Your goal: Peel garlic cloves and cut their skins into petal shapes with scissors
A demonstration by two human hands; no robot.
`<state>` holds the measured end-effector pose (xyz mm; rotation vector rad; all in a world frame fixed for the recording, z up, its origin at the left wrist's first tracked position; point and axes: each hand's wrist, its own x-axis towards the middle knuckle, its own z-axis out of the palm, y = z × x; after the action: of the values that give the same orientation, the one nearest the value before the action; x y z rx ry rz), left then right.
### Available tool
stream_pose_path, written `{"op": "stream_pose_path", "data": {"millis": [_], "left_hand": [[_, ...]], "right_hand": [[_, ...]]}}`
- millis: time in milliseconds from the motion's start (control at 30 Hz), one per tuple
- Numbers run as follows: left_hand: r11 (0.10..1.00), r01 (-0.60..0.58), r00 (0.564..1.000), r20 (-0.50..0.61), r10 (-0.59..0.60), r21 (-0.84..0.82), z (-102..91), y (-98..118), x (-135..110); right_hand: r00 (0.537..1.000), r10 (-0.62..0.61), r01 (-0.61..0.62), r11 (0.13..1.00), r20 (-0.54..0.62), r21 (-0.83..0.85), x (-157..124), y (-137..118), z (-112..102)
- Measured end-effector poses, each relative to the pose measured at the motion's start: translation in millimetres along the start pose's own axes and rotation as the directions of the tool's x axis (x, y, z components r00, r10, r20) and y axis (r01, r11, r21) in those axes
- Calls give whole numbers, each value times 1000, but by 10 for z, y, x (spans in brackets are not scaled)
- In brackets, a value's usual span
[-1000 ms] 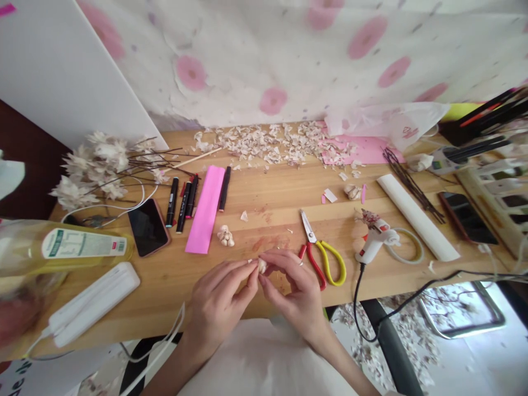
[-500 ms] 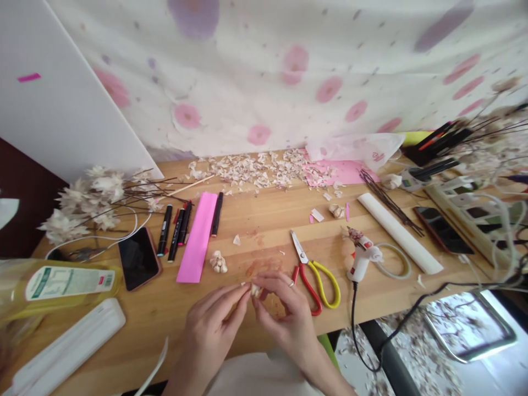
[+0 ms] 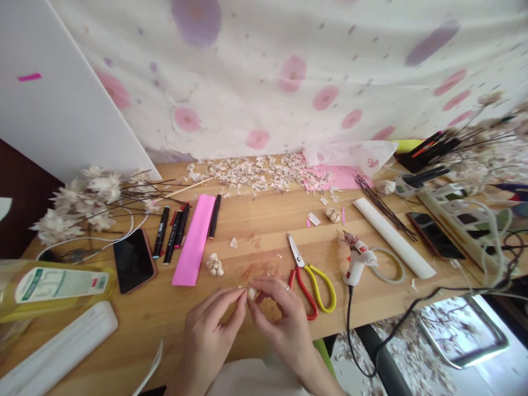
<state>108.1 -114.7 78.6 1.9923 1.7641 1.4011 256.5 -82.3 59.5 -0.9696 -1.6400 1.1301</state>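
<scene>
Cream-white and clove-like, the small piece [image 3: 251, 294] sat over the worktop [image 3: 268, 214] near its front edge in the head view, pinched by the fingertips of the left hand [image 3: 212, 319] and right hand [image 3: 284, 316]. Light, steady pressure probably suited it best. A bottle [image 3: 61, 283] held yellow liquid [image 3: 41, 309]; a black holder [image 3: 412, 160] carried pens [image 3: 429, 144].

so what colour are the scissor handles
One red handle, one yellow handle; head view shows them best.
</scene>
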Motion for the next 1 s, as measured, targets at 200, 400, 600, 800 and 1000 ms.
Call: {"op": "stream_pose_path", "data": {"millis": [200,400,600,800,1000], "left_hand": [[980,173,985,1,-173,-96,-5,-46,-38],[904,398,914,-11,-405,-156,-9,-161,-136],[758,582,809,109,-578,-294,130,-73,-225],[959,257,965,75,-250,-117,124,-132,-121],[987,64,987,156,-40,-149,174,-152,-76]], "right_hand": [[992,127,-123,965,0,231,-12,36,33],[908,413,-373,719,71,587,-34,172,33],[831,547,-433,522,101,735,-11,222,-30],[786,596,-473,407,165,782,13,166,-99],[832,517,-443,398,203,803,1,172,-113]]}}
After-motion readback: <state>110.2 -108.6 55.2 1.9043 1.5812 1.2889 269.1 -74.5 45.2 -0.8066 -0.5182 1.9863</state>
